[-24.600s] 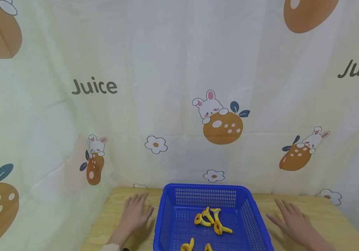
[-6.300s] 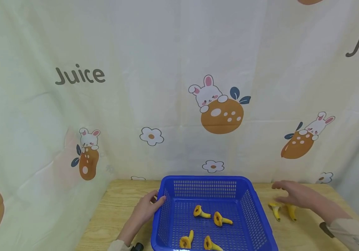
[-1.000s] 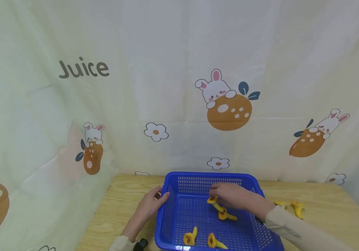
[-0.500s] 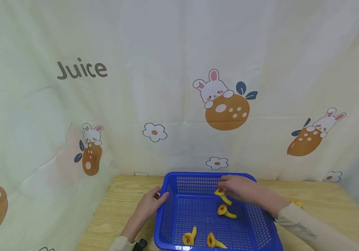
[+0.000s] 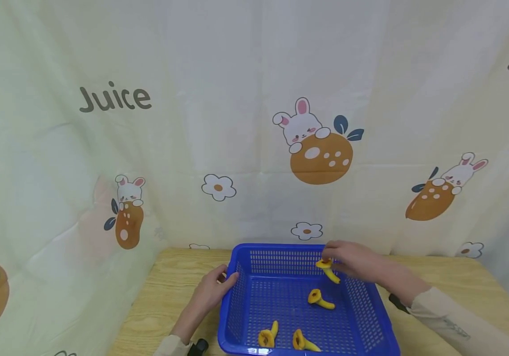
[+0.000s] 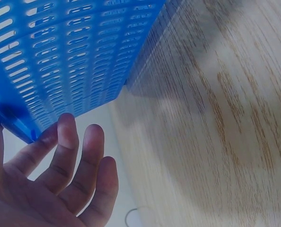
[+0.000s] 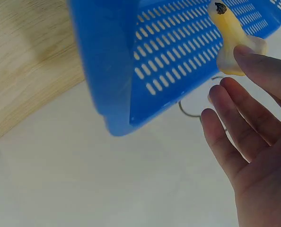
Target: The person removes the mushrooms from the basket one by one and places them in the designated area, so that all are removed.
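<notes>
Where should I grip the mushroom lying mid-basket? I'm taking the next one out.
Grip the mushroom by its stem, the slim part pointing right. It lies flat on the floor of the blue basket with space around it, so probably come straight down from above and pinch across the stem.

A small yellow mushroom (image 5: 328, 270), with an orange cap and a pale curved stem, is held above the far right corner of a blue perforated plastic basket (image 5: 281, 264), right of centre in the lower frame; its stem is tilted down toward the right.
</notes>
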The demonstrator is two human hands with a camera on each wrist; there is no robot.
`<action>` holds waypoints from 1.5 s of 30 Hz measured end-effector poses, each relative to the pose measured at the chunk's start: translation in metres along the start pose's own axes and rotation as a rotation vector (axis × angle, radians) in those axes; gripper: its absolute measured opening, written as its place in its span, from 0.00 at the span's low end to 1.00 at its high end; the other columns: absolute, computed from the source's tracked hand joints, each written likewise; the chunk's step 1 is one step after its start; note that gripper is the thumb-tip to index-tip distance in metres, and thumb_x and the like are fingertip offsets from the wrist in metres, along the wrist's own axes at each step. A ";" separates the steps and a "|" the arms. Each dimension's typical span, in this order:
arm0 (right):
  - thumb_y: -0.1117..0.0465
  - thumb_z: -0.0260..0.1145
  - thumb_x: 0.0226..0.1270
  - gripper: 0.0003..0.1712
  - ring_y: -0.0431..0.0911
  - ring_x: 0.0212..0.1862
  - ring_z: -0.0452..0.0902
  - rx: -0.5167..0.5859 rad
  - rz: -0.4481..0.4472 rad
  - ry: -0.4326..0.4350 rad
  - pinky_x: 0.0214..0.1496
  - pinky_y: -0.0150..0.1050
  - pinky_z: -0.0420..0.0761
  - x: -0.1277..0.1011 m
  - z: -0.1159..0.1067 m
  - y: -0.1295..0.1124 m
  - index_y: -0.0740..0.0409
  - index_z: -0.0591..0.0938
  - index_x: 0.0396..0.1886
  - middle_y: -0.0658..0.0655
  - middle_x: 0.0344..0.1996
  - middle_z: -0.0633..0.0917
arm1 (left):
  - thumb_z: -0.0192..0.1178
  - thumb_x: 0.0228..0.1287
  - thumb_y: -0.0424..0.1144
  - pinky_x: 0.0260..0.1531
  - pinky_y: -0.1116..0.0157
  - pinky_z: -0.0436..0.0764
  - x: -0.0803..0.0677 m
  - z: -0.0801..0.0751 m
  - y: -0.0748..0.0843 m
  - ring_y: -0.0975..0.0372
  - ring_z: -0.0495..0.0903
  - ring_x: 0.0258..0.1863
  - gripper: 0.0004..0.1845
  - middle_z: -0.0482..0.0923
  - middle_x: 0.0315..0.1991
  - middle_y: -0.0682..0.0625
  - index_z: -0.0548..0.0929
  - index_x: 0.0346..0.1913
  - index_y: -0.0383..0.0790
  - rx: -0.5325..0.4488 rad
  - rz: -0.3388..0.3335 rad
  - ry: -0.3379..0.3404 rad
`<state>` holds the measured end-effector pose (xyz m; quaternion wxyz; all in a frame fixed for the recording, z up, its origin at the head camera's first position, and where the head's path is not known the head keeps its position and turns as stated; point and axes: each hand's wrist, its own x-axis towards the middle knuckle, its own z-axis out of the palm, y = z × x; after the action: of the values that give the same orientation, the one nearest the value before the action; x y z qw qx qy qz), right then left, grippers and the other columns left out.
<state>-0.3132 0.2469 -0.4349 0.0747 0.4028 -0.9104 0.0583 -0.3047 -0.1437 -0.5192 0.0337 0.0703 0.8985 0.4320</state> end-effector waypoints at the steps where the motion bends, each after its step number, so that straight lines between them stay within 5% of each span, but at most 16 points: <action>1: 0.67 0.74 0.59 0.11 0.43 0.39 0.83 0.000 0.007 0.001 0.41 0.37 0.84 -0.001 -0.001 0.001 0.50 0.85 0.38 0.48 0.37 0.84 | 0.57 0.71 0.59 0.27 0.65 0.78 0.000 0.000 0.000 0.61 0.78 0.31 0.19 0.80 0.36 0.49 0.80 0.44 0.45 0.001 -0.005 -0.001; 31: 0.63 0.70 0.65 0.09 0.44 0.43 0.83 0.099 0.221 -0.037 0.45 0.40 0.85 -0.044 -0.029 0.032 0.51 0.85 0.44 0.47 0.42 0.85 | 0.56 0.71 0.60 0.29 0.65 0.78 0.002 0.001 0.000 0.60 0.78 0.31 0.20 0.80 0.36 0.49 0.80 0.45 0.45 -0.019 -0.016 -0.003; 45: 0.62 0.72 0.63 0.10 0.45 0.42 0.83 0.057 0.277 0.000 0.44 0.41 0.85 -0.077 -0.037 0.053 0.51 0.84 0.43 0.47 0.42 0.85 | 0.56 0.71 0.61 0.29 0.64 0.79 0.002 0.002 -0.002 0.60 0.78 0.31 0.22 0.80 0.36 0.49 0.80 0.47 0.45 -0.013 -0.007 -0.003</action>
<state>-0.2980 0.3441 -0.4151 0.0544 0.2752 -0.9552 0.0939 -0.3067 -0.1429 -0.5219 0.0369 0.0676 0.8959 0.4375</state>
